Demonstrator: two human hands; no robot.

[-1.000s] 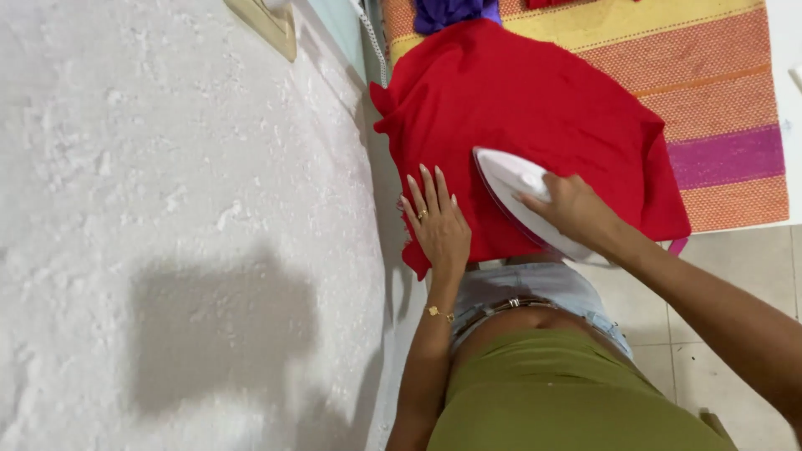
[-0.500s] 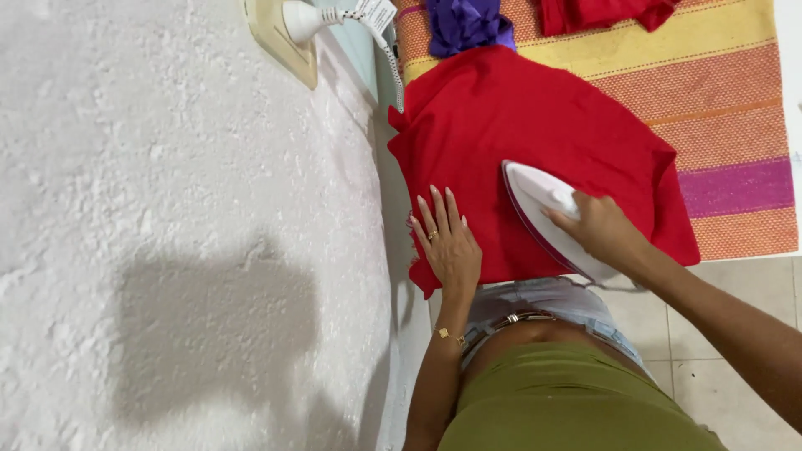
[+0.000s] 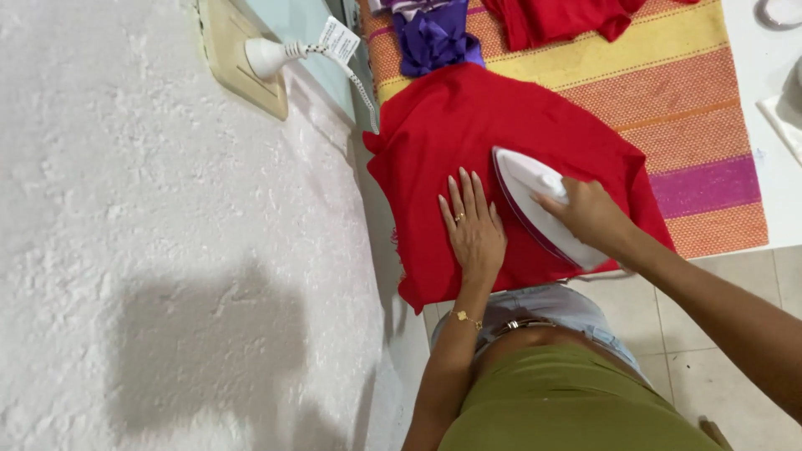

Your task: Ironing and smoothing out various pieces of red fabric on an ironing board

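A red garment [image 3: 468,125] lies spread over a striped orange, yellow and purple cloth [image 3: 668,92]. My left hand [image 3: 472,230] rests flat on the garment's near part, fingers together and stretched out. My right hand [image 3: 589,213] grips the handle of a white iron [image 3: 535,196] that stands on the red fabric just right of my left hand, its tip pointing away from me.
A purple folded cloth [image 3: 434,38] and another red piece [image 3: 560,17] lie at the far end of the striped cloth. A white plug [image 3: 271,57] sits in a beige wall socket [image 3: 230,58] on the rough white wall. Tiled floor [image 3: 710,309] shows at the right.
The view has shifted so the socket and plug show. The iron and both hands sit a little farther up the red garment than before.
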